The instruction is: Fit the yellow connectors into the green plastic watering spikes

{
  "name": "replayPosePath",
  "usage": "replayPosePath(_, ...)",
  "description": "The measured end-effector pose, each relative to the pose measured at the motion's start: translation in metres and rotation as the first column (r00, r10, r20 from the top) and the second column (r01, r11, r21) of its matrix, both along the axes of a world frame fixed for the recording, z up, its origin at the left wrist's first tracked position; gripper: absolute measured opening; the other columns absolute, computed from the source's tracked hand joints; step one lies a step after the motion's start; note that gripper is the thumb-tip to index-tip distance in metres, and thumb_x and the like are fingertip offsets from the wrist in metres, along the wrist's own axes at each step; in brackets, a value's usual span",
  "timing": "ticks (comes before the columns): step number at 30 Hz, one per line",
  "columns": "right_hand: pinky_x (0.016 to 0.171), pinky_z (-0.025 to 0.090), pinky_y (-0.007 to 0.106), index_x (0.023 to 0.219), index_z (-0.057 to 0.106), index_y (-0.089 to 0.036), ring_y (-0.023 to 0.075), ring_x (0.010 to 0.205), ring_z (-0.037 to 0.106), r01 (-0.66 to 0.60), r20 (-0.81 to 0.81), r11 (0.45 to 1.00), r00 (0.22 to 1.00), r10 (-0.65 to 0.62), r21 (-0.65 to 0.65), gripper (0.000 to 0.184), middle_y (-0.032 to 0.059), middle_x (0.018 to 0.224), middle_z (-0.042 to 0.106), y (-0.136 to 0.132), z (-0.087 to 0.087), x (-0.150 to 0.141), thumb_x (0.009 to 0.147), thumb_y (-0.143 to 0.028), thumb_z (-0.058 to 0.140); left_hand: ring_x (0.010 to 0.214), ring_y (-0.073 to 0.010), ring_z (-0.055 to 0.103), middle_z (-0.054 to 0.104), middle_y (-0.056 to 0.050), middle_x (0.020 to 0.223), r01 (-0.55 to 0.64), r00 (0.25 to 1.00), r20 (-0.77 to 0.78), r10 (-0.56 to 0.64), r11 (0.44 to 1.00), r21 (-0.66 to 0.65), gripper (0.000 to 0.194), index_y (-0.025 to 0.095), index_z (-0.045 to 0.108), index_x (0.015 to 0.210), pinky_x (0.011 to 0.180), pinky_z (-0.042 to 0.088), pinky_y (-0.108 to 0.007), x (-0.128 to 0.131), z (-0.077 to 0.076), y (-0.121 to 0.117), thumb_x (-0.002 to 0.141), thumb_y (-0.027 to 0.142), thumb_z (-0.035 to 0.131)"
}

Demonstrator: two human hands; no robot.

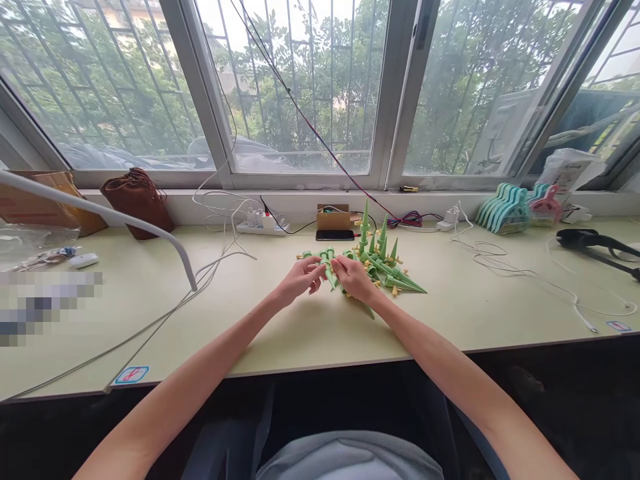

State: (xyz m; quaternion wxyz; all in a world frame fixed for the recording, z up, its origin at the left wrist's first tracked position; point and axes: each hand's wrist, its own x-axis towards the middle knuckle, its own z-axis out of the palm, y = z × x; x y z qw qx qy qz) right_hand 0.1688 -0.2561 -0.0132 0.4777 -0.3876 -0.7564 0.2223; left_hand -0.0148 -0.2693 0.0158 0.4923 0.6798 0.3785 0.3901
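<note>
Above the middle of the table, my left hand has its fingers closed around a green plastic watering spike, its point toward me. My right hand pinches at the same spike from the right; the exact spot under its fingertips is hidden. Just right of and behind my right hand lies a pile of green watering spikes with small yellow valves. A few spikes stand upright, such as the tall spike. More green caps lie behind my left hand.
Behind the pile are a small cardboard box and a black phone. A power strip and cables lie to the left, near a brown pouch. Teal hangers and a black headset are at right.
</note>
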Motion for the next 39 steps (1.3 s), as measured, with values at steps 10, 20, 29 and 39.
replayPosePath(10,0.054,0.026,0.028,0.057,0.035,-0.022,0.0116,0.051,0.033,-0.027,-0.068,0.994,0.997,0.02,-0.105,0.048,-0.0027,0.05,0.038,-0.003,0.003,0.0,0.098,-0.048,0.038,0.054,-0.0073,0.052,0.062,-0.001,0.087,-0.085,0.951,-0.217,0.221,0.859,0.506,0.032,0.022,0.058,0.115,0.055,0.048,-0.023,0.001,-0.011,0.001,0.089,0.039,0.063)
replayPosePath(20,0.057,0.031,0.028,0.061,0.039,-0.022,0.0123,0.053,0.039,0.001,-0.116,0.997,0.993,-0.011,-0.082,0.049,-0.0022,0.054,0.044,-0.007,0.008,-0.004,0.099,-0.052,0.038,0.052,-0.0059,0.056,0.063,-0.006,0.108,-0.197,0.961,-0.095,0.261,0.882,0.428,0.043,0.022,0.055,0.113,0.048,0.048,-0.022,0.008,-0.007,-0.002,0.086,0.053,0.065)
replayPosePath(29,0.057,0.031,0.028,0.066,0.039,-0.022,0.0114,0.055,0.037,0.016,-0.11,1.0,0.994,-0.019,-0.024,0.05,-0.0033,0.058,0.043,-0.008,0.008,-0.003,0.099,-0.059,0.037,0.038,-0.0091,0.044,0.05,-0.002,0.047,-0.129,0.99,0.045,0.13,0.991,-0.041,0.064,0.015,0.057,0.058,0.039,0.032,-0.023,0.005,-0.002,0.002,0.092,0.068,0.048)
replayPosePath(39,0.056,0.03,0.027,0.068,0.036,-0.022,0.011,0.056,0.035,-0.041,-0.066,0.999,0.997,0.039,-0.032,0.047,-0.0045,0.058,0.04,-0.005,0.003,-0.001,0.098,-0.058,0.037,0.054,-0.0069,0.048,0.06,-0.005,0.073,0.156,0.972,0.221,-0.076,0.915,-0.372,0.041,0.012,0.067,0.079,0.045,0.037,-0.019,-0.002,-0.005,0.005,0.081,0.052,0.075)
